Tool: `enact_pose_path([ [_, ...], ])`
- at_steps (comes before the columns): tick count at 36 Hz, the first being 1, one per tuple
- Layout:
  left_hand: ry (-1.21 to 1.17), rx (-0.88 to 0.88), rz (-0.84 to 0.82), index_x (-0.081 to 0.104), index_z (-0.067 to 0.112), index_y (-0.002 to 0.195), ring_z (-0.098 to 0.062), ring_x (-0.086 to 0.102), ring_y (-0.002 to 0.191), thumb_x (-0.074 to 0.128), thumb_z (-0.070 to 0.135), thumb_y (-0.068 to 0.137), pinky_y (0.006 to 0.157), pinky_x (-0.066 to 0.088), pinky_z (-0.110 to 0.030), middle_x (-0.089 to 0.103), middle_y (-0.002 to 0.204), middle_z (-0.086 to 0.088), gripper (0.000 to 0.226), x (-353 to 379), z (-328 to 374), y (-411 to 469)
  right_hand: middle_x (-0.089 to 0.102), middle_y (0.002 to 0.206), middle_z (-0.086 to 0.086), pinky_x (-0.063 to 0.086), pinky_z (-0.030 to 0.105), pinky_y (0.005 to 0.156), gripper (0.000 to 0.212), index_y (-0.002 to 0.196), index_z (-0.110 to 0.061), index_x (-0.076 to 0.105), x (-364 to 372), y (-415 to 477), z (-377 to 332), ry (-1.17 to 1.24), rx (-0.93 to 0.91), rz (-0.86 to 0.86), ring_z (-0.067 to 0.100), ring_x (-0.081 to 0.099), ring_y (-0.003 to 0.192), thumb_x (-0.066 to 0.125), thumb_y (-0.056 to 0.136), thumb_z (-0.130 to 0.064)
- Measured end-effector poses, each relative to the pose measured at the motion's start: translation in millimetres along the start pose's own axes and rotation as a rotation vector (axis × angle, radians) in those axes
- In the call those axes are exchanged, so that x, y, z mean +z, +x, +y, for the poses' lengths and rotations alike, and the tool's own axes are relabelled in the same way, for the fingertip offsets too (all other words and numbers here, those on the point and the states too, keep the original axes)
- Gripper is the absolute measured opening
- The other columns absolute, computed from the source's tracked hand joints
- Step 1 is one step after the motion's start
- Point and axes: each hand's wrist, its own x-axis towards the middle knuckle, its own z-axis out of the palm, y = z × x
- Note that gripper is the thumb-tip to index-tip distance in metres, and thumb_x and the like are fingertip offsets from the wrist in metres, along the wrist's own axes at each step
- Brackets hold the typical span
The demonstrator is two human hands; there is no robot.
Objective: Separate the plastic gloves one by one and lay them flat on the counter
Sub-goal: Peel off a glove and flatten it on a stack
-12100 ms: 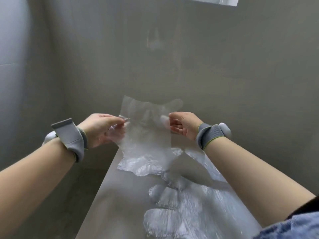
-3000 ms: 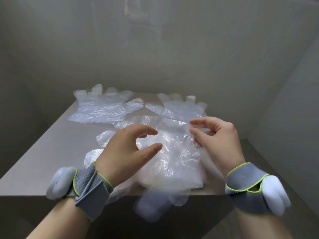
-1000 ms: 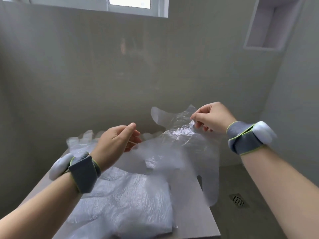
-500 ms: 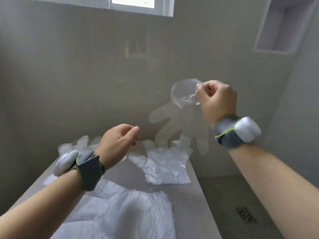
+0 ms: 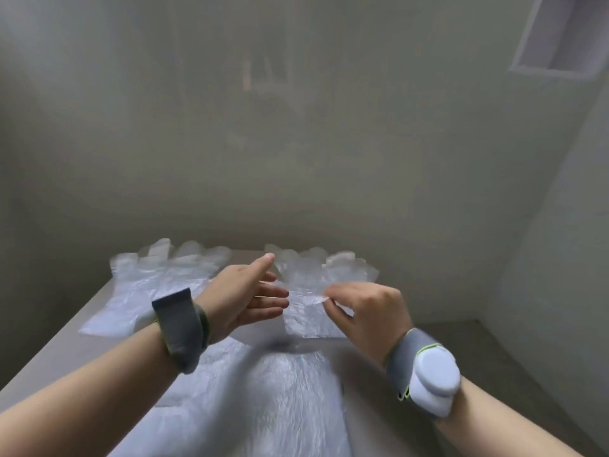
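A thin plastic glove (image 5: 342, 268) is pinched by the right hand (image 5: 365, 311) low over the far worktop (image 5: 66, 357); the left hand (image 5: 244, 291) is held spread beside it. It is best lowered slowly, then smoothed flat, clear of the glove pile (image 5: 263, 390).
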Motion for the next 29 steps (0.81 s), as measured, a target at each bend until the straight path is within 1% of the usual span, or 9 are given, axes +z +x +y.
enact_pose_path([
  [4,-0.052,-0.005,0.049,0.052,-0.001,0.112,-0.036,0.069,0.09,0.062,0.017,0.09,0.072,0.059,-0.038,0.062,0.107,-0.026,0.03,5.2,-7.9,11.5,0.068,0.07,-0.014,0.049,0.02,0.047,0.027,0.064,-0.026,0.069,-2.6,-7.1,-5.5,-0.002,0.055,-0.057,0.008,0.065,0.06,0.053,0.082,-0.037],
  [8,-0.07,0.046,0.098,0.057,-0.006,0.107,-0.031,0.069,0.09,0.064,0.005,0.088,0.069,0.059,-0.031,0.064,0.104,-0.026,0.023,11.6,-10.5,23.1,0.065,0.061,-0.011,0.047,0.021,0.045,0.032,0.062,-0.027,0.068,1.6,-13.8,0.2,-0.028,0.126,-0.14,0.011,0.061,0.054,0.048,0.082,-0.043],
  [12,0.082,0.102,0.153,0.06,-0.007,0.106,-0.026,0.07,0.083,0.066,0.008,0.087,0.067,0.06,-0.03,0.066,0.098,-0.024,0.026,12.7,-13.1,37.4,0.065,0.058,-0.01,0.048,0.021,0.047,0.037,0.061,-0.027,0.068,2.6,-14.0,0.6,-0.028,0.149,-0.21,0.013,0.06,0.052,0.044,0.083,-0.047],
  [16,0.339,0.212,0.217,0.066,-0.002,0.092,-0.022,0.072,0.071,0.078,0.016,0.077,0.07,0.06,-0.035,0.071,0.082,-0.018,0.026,9.4,-19.0,43.3,0.068,0.064,-0.009,0.046,0.02,0.056,0.038,0.07,-0.027,0.07,-1.6,-14.2,-1.0,0.028,0.12,-0.341,0.017,0.063,0.058,0.04,0.081,-0.047],
  [18,0.425,0.254,0.227,0.065,0.0,0.087,-0.021,0.071,0.066,0.081,0.013,0.072,0.066,0.06,-0.034,0.07,0.076,-0.015,0.026,10.1,-19.5,43.6,0.068,0.067,-0.007,0.042,0.019,0.059,0.034,0.072,-0.025,0.071,-5.7,-10.7,-0.4,0.047,0.12,-0.374,0.019,0.063,0.063,0.043,0.082,-0.043],
  [20,0.465,0.288,0.234,0.064,-0.001,0.088,-0.02,0.07,0.063,0.081,0.007,0.07,0.063,0.06,-0.033,0.068,0.073,-0.013,0.026,12.3,-16.3,45.5,0.071,0.074,-0.001,0.046,0.025,0.067,0.032,0.079,-0.022,0.073,-7.9,-0.6,5.8,0.077,0.168,-0.412,0.024,0.065,0.073,0.046,0.082,-0.038],
  [25,0.603,0.407,0.307,0.069,0.002,0.079,-0.02,0.07,0.058,0.081,0.008,0.067,0.064,0.061,-0.041,0.07,0.065,-0.01,0.017,19.7,19.9,62.8,0.071,0.082,0.01,0.052,0.036,0.072,0.023,0.082,-0.013,0.073,-17.0,55.6,26.1,-0.031,0.14,-0.279,0.034,0.064,0.082,0.056,0.086,-0.026],
  [27,0.629,0.49,0.339,0.072,0.007,0.071,-0.021,0.071,0.06,0.076,0.018,0.068,0.064,0.06,-0.043,0.07,0.062,-0.009,0.013,24.8,44.2,65.7,0.071,0.083,0.012,0.05,0.037,0.068,0.029,0.082,-0.011,0.072,-24.0,81.7,30.8,-0.138,0.11,-0.199,0.036,0.064,0.08,0.05,0.086,-0.029],
  [29,0.672,0.637,0.41,0.073,0.009,0.071,-0.021,0.07,0.065,0.068,0.033,0.066,0.066,0.059,-0.039,0.071,0.064,-0.008,0.026,30.8,69.7,63.1,0.069,0.078,0.012,0.049,0.036,0.062,0.031,0.076,-0.009,0.069,-36.8,102.2,31.1,-0.167,0.085,-0.047,0.035,0.064,0.075,0.047,0.084,-0.03],
])
